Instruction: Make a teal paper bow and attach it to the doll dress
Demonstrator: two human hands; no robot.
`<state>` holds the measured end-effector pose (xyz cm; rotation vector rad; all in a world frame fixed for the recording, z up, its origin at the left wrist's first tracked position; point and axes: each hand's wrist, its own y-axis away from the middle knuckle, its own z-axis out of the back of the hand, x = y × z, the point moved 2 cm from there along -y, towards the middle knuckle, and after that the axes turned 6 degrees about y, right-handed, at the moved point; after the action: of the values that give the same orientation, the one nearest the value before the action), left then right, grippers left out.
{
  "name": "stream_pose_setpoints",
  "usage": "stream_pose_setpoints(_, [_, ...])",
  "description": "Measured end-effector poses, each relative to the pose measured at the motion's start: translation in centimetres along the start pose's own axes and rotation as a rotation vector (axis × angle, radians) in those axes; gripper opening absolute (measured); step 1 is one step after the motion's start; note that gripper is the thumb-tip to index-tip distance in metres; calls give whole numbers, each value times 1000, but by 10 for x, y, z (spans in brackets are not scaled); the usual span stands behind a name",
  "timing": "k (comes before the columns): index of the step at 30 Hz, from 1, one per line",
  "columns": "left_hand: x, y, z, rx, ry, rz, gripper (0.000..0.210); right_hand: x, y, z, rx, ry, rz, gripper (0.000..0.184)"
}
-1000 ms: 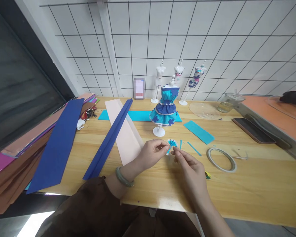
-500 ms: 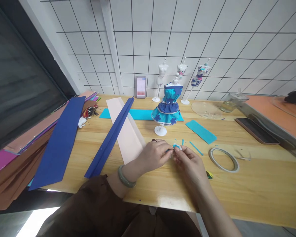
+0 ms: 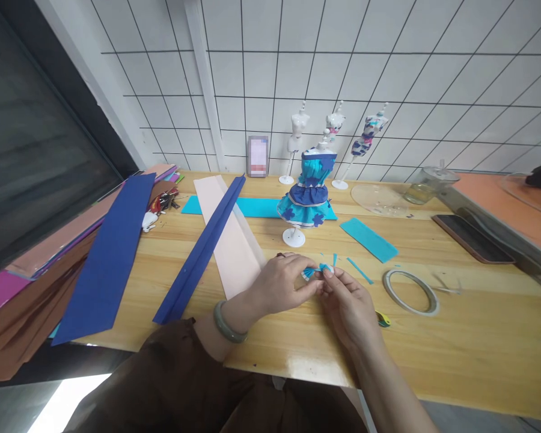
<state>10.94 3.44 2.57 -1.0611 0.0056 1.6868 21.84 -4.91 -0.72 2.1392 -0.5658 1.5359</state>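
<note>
Pleats (image 3: 307, 274): pinched by left hand (image 3: 278, 282), right hand (image 3: 352, 308) | tabletop (image 3: 297, 343) runs from hands to near edge (image 3: 293, 375)

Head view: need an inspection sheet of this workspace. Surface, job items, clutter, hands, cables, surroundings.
Surface: light wooden table; dark speck near the front edge.
Job items: pleated blue piece between the hands, partly covered by fingers.
Clutter: tape roll lying flat; turquoise strip; folded dark-blue strip across a pale pink sheet.
Hands: right hand pinches the piece; left hand has fingers at it, grip unclear.
Cables: thin dark line on the floor, lower right; cannot tell if it is one.
Surroundings: white tiled wall; blue-dressed dress form upright beyond the hands; lidded clear cup at far right.
</note>
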Motion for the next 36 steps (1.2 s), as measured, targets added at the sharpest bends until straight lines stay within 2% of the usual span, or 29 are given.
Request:
stream_pose_setpoints(8, [-1,0,1,-49,112,59,21,-1,3,5,-70,71,88,21])
stream_pose_setpoints(11, [1,0,1,-40,104,32,20,-1,4,5,-50,95,84,24])
stream_pose_setpoints(16, [3,0,0,-23,56,6,21,1,5,4,-26,145,153,48])
stream_pose_setpoints(18, [2,0,0,-11,60,7,20,2,5,3,-27,154,182,52])
stream_pose_setpoints(26, [3,0,-1,41,64,22,15,6,8,0,-54,231,304,48])
stream_pose_setpoints(30, [4,1,-1,48,81,50,16,5,8,-1,-38,247,311,47])
stream_pose_setpoints(36, [2,0,-2,35,304,179,15,6,9,-1,-48,247,324,43])
